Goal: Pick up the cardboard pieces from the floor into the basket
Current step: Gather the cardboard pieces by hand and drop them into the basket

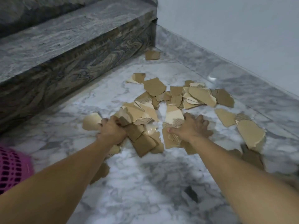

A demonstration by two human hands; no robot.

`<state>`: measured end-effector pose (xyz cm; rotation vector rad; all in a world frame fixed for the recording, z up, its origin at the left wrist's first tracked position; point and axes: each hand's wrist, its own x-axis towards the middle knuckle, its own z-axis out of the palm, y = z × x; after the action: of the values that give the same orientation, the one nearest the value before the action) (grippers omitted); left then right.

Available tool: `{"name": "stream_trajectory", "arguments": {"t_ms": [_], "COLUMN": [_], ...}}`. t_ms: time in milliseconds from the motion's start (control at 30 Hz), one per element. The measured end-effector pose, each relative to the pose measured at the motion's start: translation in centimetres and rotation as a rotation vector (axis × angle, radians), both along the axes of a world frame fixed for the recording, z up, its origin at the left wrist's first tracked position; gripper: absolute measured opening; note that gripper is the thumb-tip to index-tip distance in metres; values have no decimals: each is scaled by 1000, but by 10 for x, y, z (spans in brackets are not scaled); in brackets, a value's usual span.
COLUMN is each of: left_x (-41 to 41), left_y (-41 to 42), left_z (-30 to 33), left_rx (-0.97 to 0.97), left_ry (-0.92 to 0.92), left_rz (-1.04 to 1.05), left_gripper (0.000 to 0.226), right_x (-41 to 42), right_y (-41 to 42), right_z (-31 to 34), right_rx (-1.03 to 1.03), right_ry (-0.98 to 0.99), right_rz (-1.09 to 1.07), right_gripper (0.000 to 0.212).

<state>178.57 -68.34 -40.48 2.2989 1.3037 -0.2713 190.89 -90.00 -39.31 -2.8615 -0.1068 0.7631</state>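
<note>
Several torn brown cardboard pieces [155, 88] lie scattered on the marble floor ahead of me. My left hand [111, 130] is clenched around a bunch of cardboard pieces [140, 139] at the near edge of the pile. My right hand [191, 128] presses flat on other cardboard pieces [171, 138], fingers spread and thumb hooked over an edge. One lone cardboard piece [152, 55] sits far off by the stair corner. The pink mesh basket [12, 167] shows at the left edge, near my left elbow.
A grey marble stair step [68, 46] runs along the left and rear. A pale wall [234, 29] closes the right side. More cardboard pieces [250, 135] lie right of my right hand, and some are under my forearms.
</note>
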Motion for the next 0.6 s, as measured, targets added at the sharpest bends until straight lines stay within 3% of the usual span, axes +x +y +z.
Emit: {"name": "stream_trajectory", "arguments": {"t_ms": [133,267,300,367,433,467,533,600], "left_x": [-2,-8,-9,-7,-3,-2,-1,-3], "left_y": [-5,-14,-16,-15,-9,-6,-4,-10], "left_z": [0,6,9,15,17,14,11,4], "left_rx": [-68,-305,-268,-3,205,210,96,-33], "left_ry": [-30,-148,-181,-190,-142,-55,142,218], "left_rz": [-93,-95,-88,-69,-20,25,109,92], "left_gripper": [64,52,44,33,51,68,108,132], "right_x": [-8,-13,-11,-6,-6,-10,-25,-41], "right_y": [-7,-14,-17,-24,-34,-39,-44,-41], "right_z": [3,9,12,17,22,22,21,19], "right_rx": [71,79,96,90,52,45,52,63], "right_ry": [64,124,145,135,101,122,194,212], "right_rz": [96,220,212,121,-58,-157,-270,-273], "right_gripper": [81,75,77,84,100,108,118,122]}}
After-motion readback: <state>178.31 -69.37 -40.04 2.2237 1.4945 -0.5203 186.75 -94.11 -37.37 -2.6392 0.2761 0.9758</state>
